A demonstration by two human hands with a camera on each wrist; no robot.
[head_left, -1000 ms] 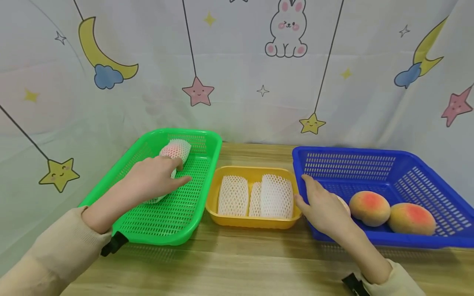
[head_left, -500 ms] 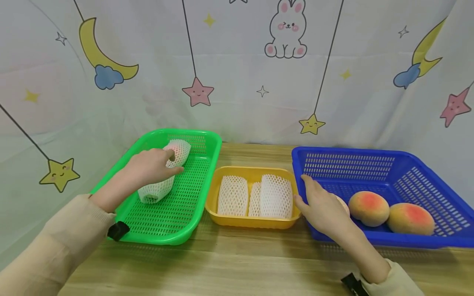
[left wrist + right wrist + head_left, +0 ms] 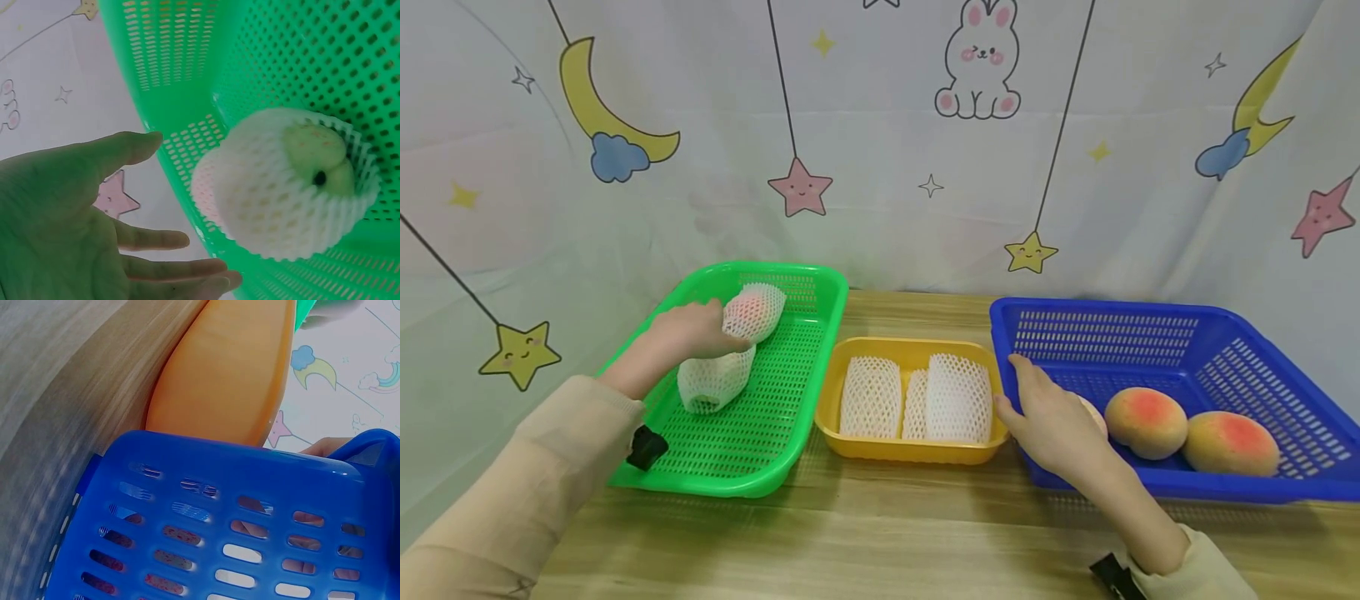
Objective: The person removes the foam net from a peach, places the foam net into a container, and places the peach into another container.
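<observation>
My left hand hovers over the green basket, palm down, above the nearer of two peaches in white foam net sleeves. That nearer wrapped peach lies on the basket floor; the farther wrapped peach sits behind it. In the left wrist view the fingers are spread, apart from the wrapped peach, whose dimpled end shows through the sleeve opening. My right hand rests at the left rim of the blue basket, fingers extended. It partly hides one bare peach.
Between the baskets stands a yellow tray with several foam net sleeves. Two more bare peaches, one round peach and one longer peach, lie in the blue basket. A printed curtain hangs behind the wooden table.
My left hand has drawn back up and left from the nearer wrapped peach, which is now more exposed on the green basket's floor. My right hand stays where it was.
</observation>
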